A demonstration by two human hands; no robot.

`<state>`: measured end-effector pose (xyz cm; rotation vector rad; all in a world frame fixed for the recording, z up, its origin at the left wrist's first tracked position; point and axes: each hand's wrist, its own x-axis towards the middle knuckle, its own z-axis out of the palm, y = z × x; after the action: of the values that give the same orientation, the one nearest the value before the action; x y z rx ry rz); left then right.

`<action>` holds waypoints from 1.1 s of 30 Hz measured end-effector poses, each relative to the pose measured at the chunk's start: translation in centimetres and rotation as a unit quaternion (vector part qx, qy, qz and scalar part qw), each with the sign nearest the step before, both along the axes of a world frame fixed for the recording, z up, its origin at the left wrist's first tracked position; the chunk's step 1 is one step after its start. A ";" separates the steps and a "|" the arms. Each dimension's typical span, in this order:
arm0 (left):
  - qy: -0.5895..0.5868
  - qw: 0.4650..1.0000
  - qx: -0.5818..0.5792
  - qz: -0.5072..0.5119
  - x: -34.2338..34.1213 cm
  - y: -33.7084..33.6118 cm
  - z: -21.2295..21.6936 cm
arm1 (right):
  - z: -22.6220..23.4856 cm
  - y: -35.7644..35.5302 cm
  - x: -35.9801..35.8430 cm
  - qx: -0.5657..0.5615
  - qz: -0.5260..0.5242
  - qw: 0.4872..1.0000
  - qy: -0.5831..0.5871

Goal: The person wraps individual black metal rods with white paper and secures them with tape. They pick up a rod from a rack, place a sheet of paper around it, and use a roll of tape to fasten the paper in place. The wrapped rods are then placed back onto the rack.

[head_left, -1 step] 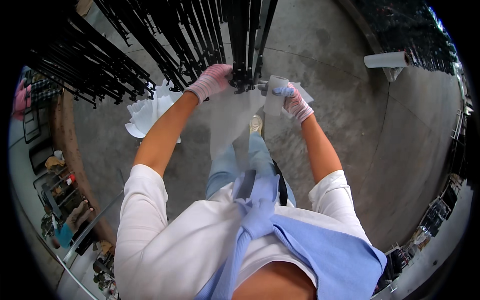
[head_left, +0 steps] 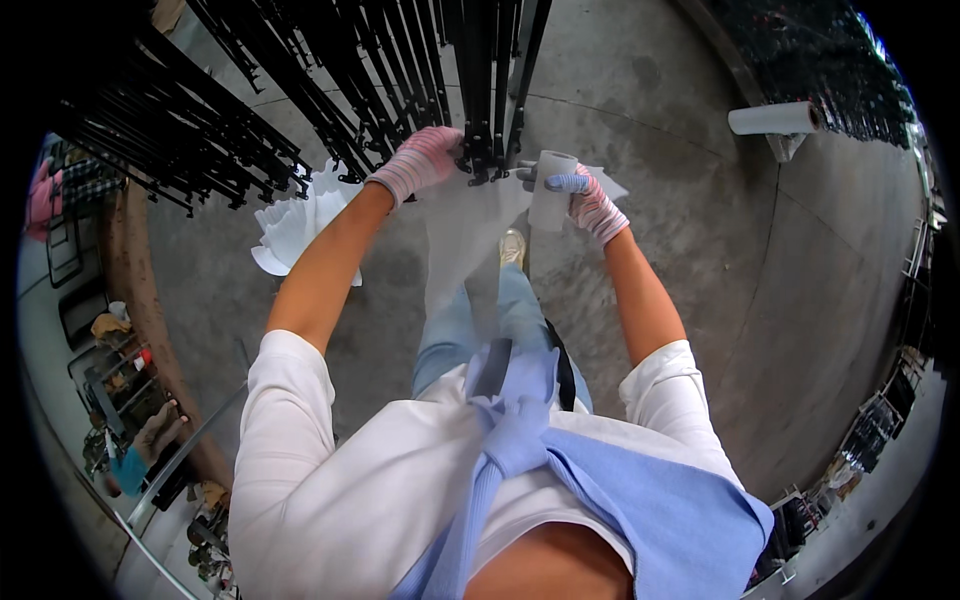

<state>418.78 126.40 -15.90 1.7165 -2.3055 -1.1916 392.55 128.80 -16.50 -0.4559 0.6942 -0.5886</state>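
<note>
My right hand (head_left: 592,205), in a pink-and-white striped glove with bluish fingertips, is closed around an upright white roll (head_left: 551,192). A thin, see-through white sheet (head_left: 462,235) hangs below and between my hands, blurred in part. My left hand (head_left: 422,163), in a matching glove, is curled against the lower ends of a bundle of black metal bars (head_left: 487,140). Its fingertips are hidden at the bars, so what they grip does not show. The sheet's upper part reaches up to this hand. More white sheeting (head_left: 608,183) sticks out behind my right hand.
Many more black bars (head_left: 240,150) hang at the upper left. Crumpled white sheets (head_left: 300,225) lie beyond my left forearm. Another white roll (head_left: 770,119) rests at the far right by dark stacked material (head_left: 810,60). The floor (head_left: 690,290) is grey concrete. A person (head_left: 145,450) is at the left edge.
The hanging sheet has shifted slightly to the right at its left edge. The white sheeting behind my right hand has changed shape a little. Both hands are almost still.
</note>
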 end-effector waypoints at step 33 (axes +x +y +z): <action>-0.249 0.964 -0.021 -0.094 -2.8 2.5 -1.2 | -3.1 -0.1 1.3 -0.066 0.082 0.994 0.008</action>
<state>415.97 128.94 -17.12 2.0049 -2.8010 -0.7847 393.86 128.67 -19.57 -0.6342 0.6281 -0.4783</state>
